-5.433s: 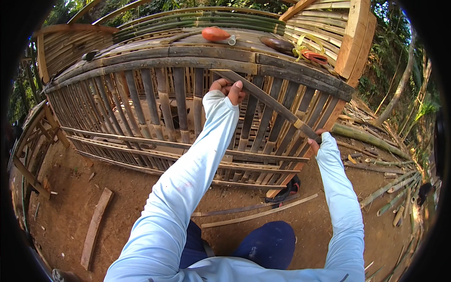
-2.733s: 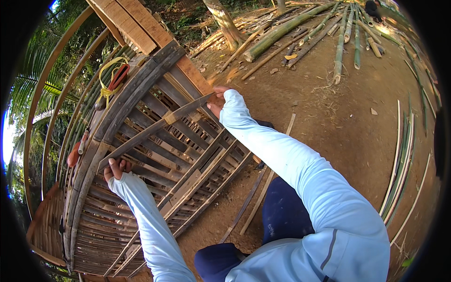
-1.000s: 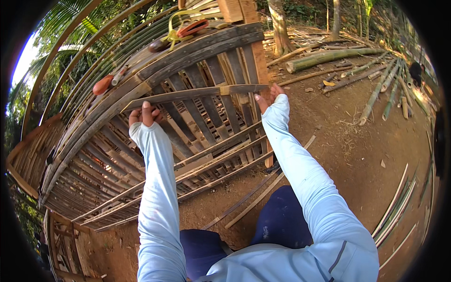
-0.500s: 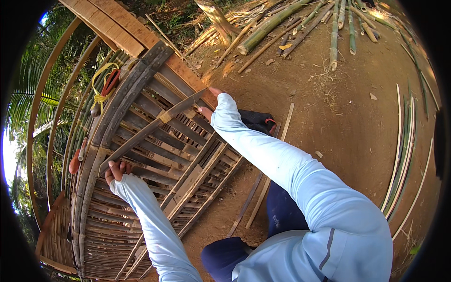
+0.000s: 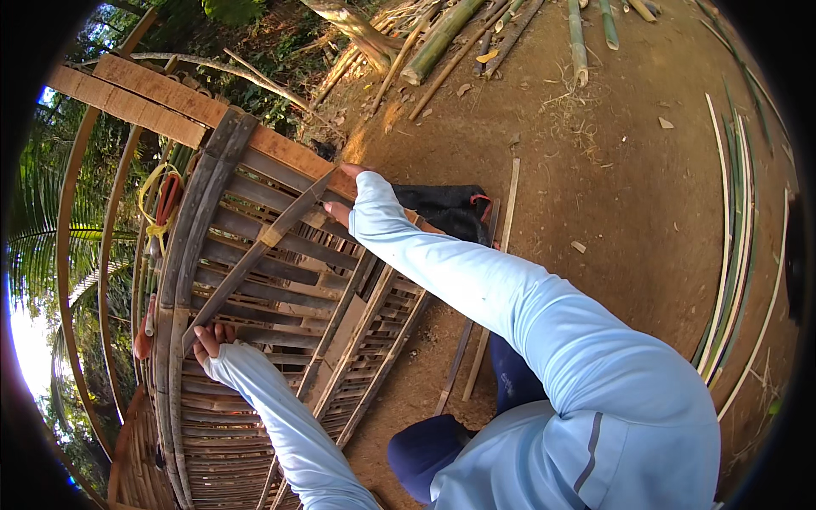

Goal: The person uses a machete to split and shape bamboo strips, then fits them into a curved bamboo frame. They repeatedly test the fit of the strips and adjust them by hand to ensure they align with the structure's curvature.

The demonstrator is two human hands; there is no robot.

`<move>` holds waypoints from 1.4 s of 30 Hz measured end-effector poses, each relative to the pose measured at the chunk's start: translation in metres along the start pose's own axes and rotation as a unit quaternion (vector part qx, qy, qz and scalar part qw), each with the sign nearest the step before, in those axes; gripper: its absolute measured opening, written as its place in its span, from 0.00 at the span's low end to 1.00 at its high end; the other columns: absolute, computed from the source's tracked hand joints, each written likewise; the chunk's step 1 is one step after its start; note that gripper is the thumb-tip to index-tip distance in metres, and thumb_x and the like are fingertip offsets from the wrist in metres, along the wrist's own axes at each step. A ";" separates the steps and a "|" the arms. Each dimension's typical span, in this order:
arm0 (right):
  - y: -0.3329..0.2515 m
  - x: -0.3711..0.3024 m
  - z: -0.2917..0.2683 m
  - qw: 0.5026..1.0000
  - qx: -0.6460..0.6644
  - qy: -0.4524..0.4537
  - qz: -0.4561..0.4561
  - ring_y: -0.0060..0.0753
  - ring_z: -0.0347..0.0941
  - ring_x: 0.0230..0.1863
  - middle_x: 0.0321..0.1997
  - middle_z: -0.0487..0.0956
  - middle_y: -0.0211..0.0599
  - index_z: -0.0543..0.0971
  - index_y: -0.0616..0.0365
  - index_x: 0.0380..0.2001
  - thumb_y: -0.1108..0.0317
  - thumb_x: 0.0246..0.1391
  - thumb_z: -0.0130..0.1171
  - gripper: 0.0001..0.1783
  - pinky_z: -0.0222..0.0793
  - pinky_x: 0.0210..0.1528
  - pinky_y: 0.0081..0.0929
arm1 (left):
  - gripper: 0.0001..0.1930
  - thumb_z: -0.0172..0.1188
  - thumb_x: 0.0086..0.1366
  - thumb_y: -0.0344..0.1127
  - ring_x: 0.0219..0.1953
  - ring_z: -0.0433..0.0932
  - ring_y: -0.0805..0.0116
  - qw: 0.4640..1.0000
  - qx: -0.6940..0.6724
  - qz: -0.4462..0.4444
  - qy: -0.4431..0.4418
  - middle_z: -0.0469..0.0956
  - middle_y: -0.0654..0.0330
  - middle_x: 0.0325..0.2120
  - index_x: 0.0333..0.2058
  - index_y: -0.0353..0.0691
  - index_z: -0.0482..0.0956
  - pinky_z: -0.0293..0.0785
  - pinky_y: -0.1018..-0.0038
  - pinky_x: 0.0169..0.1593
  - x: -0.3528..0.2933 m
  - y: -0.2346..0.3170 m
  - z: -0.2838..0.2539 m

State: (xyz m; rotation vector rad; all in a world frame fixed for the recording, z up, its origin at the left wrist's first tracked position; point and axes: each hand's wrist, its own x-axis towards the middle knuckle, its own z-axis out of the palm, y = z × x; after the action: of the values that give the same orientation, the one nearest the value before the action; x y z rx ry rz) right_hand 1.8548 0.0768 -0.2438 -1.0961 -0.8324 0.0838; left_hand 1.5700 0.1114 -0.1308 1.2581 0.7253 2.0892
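A flat brown bamboo strip point(image 5: 291, 214), with a pale node partway along it, lies slantwise across a large slatted bamboo frame point(image 5: 270, 294). My left hand point(image 5: 212, 340) closes its fingers round the strip's lower end, beside the frame's curved double bamboo edge point(image 5: 177, 280). Near the strip's upper end is my right hand point(image 5: 344, 194), thumb and fingers on either side of it, over the reddish wooden board point(image 5: 285, 155) along the frame's far side. The right palm is hidden by its sleeve.
Red-handled tools with a yellow strap point(image 5: 167, 204) hang at the frame's left. Black cloth point(image 5: 446, 208) lies beyond my right forearm. Bamboo poles point(image 5: 446, 41) lie at the top, thin strips point(image 5: 733, 255) at the right. Two slats point(image 5: 510, 204) rest on the dirt by my leg.
The whole view has shifted and turned a little, so the frame's far end sits further left and lower. Both hands keep their hold on the strip.
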 end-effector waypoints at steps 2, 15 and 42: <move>0.003 0.002 -0.003 1.000 -0.002 -0.005 -0.002 0.54 0.71 0.58 0.56 0.73 0.58 0.66 0.65 0.61 0.60 0.51 0.70 0.38 0.66 0.60 0.43 | 0.16 0.68 0.63 0.38 0.29 0.74 0.70 1.000 0.005 0.003 0.000 0.77 0.57 0.30 0.40 0.35 0.73 0.76 0.75 0.34 -0.002 0.001 0.004; 0.010 0.003 -0.005 1.000 -0.005 -0.019 -0.009 0.54 0.69 0.61 0.59 0.72 0.58 0.65 0.65 0.62 0.60 0.51 0.70 0.40 0.66 0.62 0.41 | 0.19 0.69 0.63 0.40 0.29 0.75 0.71 0.999 0.027 0.013 0.041 0.78 0.57 0.32 0.43 0.35 0.72 0.76 0.75 0.34 0.004 -0.006 0.006; 0.024 0.003 0.004 0.999 0.011 0.017 -0.044 0.52 0.70 0.59 0.58 0.73 0.55 0.66 0.64 0.61 0.62 0.49 0.72 0.39 0.66 0.61 0.41 | 0.21 0.68 0.63 0.42 0.33 0.77 0.70 0.999 0.043 0.015 0.018 0.79 0.57 0.34 0.45 0.34 0.73 0.77 0.75 0.38 0.007 -0.008 -0.002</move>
State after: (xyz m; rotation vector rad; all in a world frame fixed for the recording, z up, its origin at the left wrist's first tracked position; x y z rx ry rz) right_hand 1.8618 0.0929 -0.2605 -1.0359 -0.8455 0.0009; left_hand 1.5672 0.1217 -0.1325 1.2874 0.8252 2.1305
